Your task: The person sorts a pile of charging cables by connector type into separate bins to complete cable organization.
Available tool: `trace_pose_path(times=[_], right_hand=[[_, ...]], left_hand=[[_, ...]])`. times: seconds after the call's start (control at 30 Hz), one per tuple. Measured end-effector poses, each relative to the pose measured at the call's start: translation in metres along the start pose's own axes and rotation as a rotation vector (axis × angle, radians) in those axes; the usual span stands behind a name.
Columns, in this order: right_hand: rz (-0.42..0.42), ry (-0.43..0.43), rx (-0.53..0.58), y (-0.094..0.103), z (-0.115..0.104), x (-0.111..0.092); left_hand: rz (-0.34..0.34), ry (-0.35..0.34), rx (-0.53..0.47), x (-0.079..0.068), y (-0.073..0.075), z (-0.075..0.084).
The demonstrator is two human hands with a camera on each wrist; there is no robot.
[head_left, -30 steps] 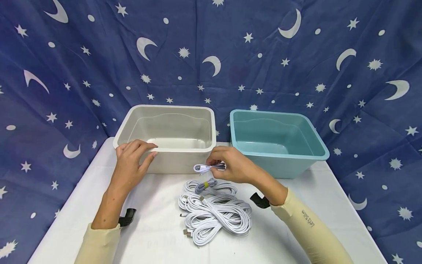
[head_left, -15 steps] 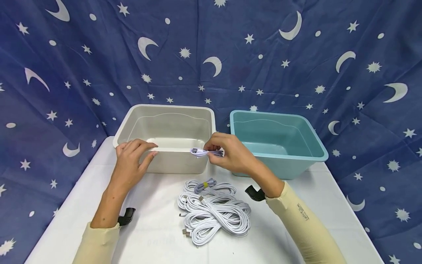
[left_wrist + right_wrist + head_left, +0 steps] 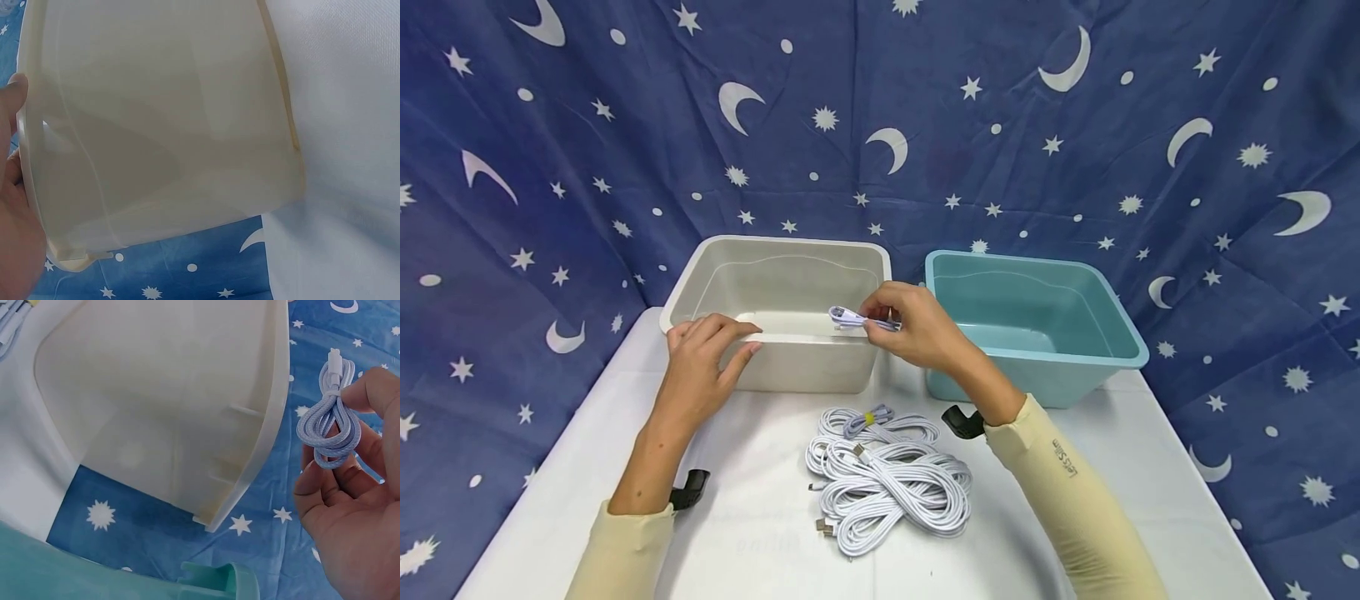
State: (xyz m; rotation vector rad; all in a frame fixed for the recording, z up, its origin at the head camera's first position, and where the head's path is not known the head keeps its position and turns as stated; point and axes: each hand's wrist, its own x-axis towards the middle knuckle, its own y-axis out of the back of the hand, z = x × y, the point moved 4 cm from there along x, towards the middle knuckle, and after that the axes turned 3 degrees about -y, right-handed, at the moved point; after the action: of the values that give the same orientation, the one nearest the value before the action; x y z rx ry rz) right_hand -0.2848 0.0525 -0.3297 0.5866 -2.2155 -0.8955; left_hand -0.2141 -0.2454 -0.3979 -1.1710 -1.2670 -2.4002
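Note:
My right hand (image 3: 917, 327) pinches a small coiled light-lilac cable (image 3: 334, 419) between thumb and fingers, tied at its middle with a white plug showing. In the head view the cable overlaps the front right rim of the grey bin (image 3: 805, 367). My left hand (image 3: 703, 367) grips that bin's front rim at the left, thumb outside and fingers over the edge; the left wrist view shows the thumb and fingers on either side of the rim (image 3: 24, 144). Below, on the white cloth, lie several large coils of white cable (image 3: 895, 492), with a small grey-lilac cable bundle (image 3: 867, 422) on top, banded in yellow.
A teal bin (image 3: 1037, 379) stands to the right of the grey one, a narrow gap between them. Both stand on a white-clothed table (image 3: 760, 483). Behind hangs a blue curtain (image 3: 820, 150) with moons and stars.
My right hand has lifted the small coiled cable up and slightly left, from in front of the grey bin to its rim. My left hand has stayed on the rim.

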Motion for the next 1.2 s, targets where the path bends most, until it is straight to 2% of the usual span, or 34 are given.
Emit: trace_pose_path(times=[0.43, 0.73, 1.2], right_hand=[[0.012, -0.064, 0.015, -0.009, 0.011, 0.014], [0.027, -0.062, 0.025, -0.013, 0.013, 0.025], [0.026, -0.053, 0.032, -0.014, 0.015, 0.016]], left_hand=[[0.004, -0.012, -0.005, -0.002, -0.001, 0.001], [0.005, -0.008, -0.003, 0.0, -0.001, -0.001], [0.0, -0.007, -0.002, -0.001, -0.001, -0.001]])
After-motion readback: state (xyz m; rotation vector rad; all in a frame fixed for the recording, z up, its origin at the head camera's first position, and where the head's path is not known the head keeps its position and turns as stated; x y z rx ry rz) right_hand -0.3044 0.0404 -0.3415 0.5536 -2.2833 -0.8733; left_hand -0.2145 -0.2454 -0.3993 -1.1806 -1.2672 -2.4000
